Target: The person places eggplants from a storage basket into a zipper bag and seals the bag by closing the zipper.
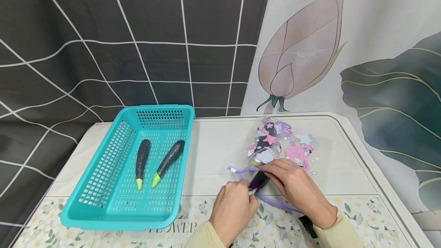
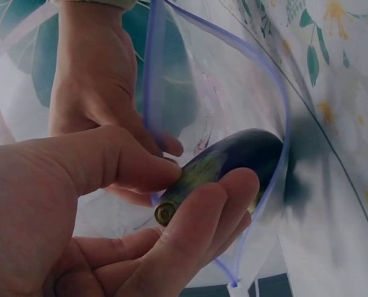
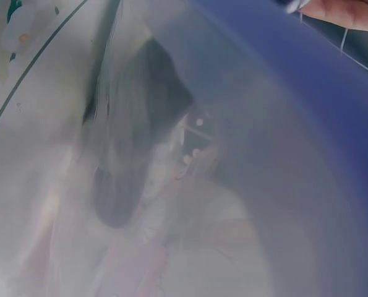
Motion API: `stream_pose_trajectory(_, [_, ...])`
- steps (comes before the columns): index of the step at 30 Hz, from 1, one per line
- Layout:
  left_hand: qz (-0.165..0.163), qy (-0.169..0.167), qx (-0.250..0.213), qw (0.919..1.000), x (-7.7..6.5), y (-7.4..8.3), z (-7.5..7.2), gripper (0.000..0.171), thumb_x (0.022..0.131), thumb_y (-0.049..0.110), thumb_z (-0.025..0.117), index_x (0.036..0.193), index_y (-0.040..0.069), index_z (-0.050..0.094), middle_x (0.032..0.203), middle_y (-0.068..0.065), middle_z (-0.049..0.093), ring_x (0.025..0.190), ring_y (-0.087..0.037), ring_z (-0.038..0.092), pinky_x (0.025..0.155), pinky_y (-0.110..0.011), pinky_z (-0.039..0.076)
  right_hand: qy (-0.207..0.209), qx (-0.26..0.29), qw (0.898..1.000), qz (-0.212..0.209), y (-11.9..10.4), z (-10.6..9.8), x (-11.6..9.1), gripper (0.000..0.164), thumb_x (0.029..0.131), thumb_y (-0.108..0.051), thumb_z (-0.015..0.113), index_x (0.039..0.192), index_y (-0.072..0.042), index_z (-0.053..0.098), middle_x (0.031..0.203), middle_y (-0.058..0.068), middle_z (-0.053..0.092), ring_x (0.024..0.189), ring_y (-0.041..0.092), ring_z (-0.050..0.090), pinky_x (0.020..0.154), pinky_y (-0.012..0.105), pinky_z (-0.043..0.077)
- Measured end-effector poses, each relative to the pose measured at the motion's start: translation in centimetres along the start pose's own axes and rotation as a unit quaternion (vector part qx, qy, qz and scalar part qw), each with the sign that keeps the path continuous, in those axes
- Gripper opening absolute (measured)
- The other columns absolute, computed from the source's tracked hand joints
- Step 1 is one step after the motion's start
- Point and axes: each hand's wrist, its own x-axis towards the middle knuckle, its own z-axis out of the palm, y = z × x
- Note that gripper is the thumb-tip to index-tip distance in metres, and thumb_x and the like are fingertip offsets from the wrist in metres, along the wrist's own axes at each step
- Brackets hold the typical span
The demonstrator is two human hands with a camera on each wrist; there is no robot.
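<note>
A clear zip bag (image 1: pixel 299 150) with purple edging and printed cartoon figures lies on the table, its mouth spread toward me. Inside it is one dark eggplant (image 1: pixel 268 135). At the mouth, my left hand (image 1: pixel 234 209) pinches the stem end of another eggplant (image 2: pixel 233 158) between thumb and fingers; its far end sits within the purple rim. My right hand (image 1: pixel 296 186) grips the bag's rim beside that eggplant, one fingertip curling over the edge in the left wrist view. The right wrist view is mostly filled by blurred clear plastic.
A turquoise plastic basket (image 1: pixel 127 217) stands to the left. Two dark eggplants with pale green ends, one on the left (image 1: pixel 142 160) and one on the right (image 1: pixel 169 162), lie in it. The table's flowered cloth (image 1: pixel 358 217) runs along the front, and a curtain hangs behind.
</note>
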Motion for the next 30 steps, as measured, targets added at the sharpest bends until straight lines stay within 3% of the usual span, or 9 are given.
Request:
stream_pose_trajectory(9, [-0.013,0.01,-0.001,0.9999,0.4,-0.1,0.5,0.016,0.071,0.004,0.072,0.064,0.01,0.059,0.054,0.0,0.057,0.044,-0.005,0.048,0.042,-0.018,0.037,-0.003,-0.003,1.0,0.005,0.0,-0.1,0.0,0.031,0.078,0.004,0.078,0.105,-0.011,0.075,0.099,-0.005,0.07,0.087,0.01,0.065,0.074,0.029,0.054])
stream_pose_trajectory(14, [-0.017,0.017,-0.007,0.9997,0.6,0.0,0.8,0.018,0.072,0.004,0.073,0.063,0.012,0.059,0.055,0.001,0.059,0.045,-0.004,0.05,0.042,-0.016,0.037,-0.003,-0.004,1.0,0.005,0.1,-0.1,0.0,0.03,0.078,0.004,0.077,0.104,-0.011,0.074,0.098,-0.004,0.07,0.087,0.01,0.065,0.074,0.029,0.054])
stream_pose_trajectory(21, [-0.028,0.034,-0.001,0.999,0.9,0.0,1.3,0.009,0.072,0.007,0.077,0.07,0.008,0.068,0.061,-0.003,0.067,0.053,-0.013,0.064,0.047,-0.021,0.045,-0.008,-0.007,1.0,0.009,0.1,0.0,-0.1,0.029,0.079,0.002,0.076,0.104,-0.011,0.074,0.098,-0.004,0.07,0.088,0.011,0.065,0.075,0.03,0.054])
stream_pose_trajectory(30, [-0.046,0.032,0.0,0.9984,1.1,-0.1,1.8,0.015,0.076,0.01,0.076,0.066,0.008,0.064,0.055,-0.003,0.063,0.044,-0.013,0.058,0.043,-0.021,0.042,-0.006,-0.007,1.0,0.008,0.1,0.0,-0.1,0.028,0.08,0.002,0.075,0.105,-0.011,0.074,0.099,-0.004,0.07,0.088,0.011,0.066,0.075,0.03,0.054])
